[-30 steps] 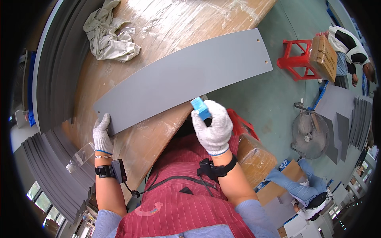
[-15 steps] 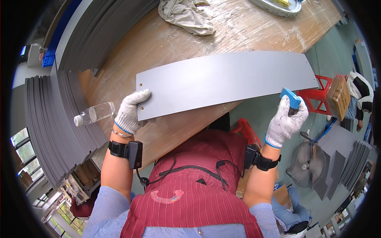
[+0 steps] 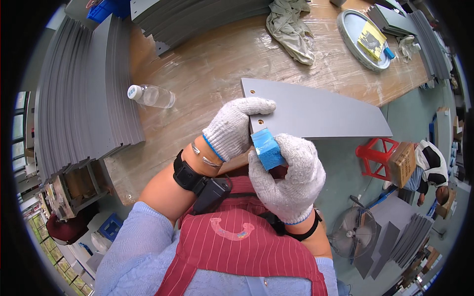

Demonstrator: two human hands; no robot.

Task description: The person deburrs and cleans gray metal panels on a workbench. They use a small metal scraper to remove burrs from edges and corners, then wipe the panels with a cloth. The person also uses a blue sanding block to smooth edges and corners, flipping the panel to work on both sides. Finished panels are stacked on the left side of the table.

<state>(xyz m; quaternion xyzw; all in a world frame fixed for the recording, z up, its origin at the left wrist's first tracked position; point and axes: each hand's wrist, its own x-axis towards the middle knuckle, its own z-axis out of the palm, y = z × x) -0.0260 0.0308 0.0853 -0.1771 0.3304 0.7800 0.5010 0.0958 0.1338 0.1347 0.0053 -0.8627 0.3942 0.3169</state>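
Observation:
A long grey panel (image 3: 316, 109) reaches away from me to the right over the table's edge. Two small brass-coloured holes mark its near end. My left hand (image 3: 234, 123), in a white knitted glove, grips that end, with the thumb on top and the fingers hidden beneath. My right hand (image 3: 291, 180), gloved the same way, pinches a blue block (image 3: 268, 150) between thumb and fingers. The block is at the panel's near corner, by the lower hole; whether it touches the edge I cannot tell.
A clear plastic bottle (image 3: 157, 96) lies on the wooden table (image 3: 197, 66). Stacked grey panels (image 3: 89, 93) stand at left. Beyond are a crumpled cloth (image 3: 291, 32) and a round tray (image 3: 345, 29). A red stool (image 3: 375, 155), a carton (image 3: 402, 163), a person and a fan (image 3: 353, 232) are at right.
My right hand has brought the blue block from the panel's far right end to its near left corner. The panel's held end has come round toward my middle, and my view has shifted.

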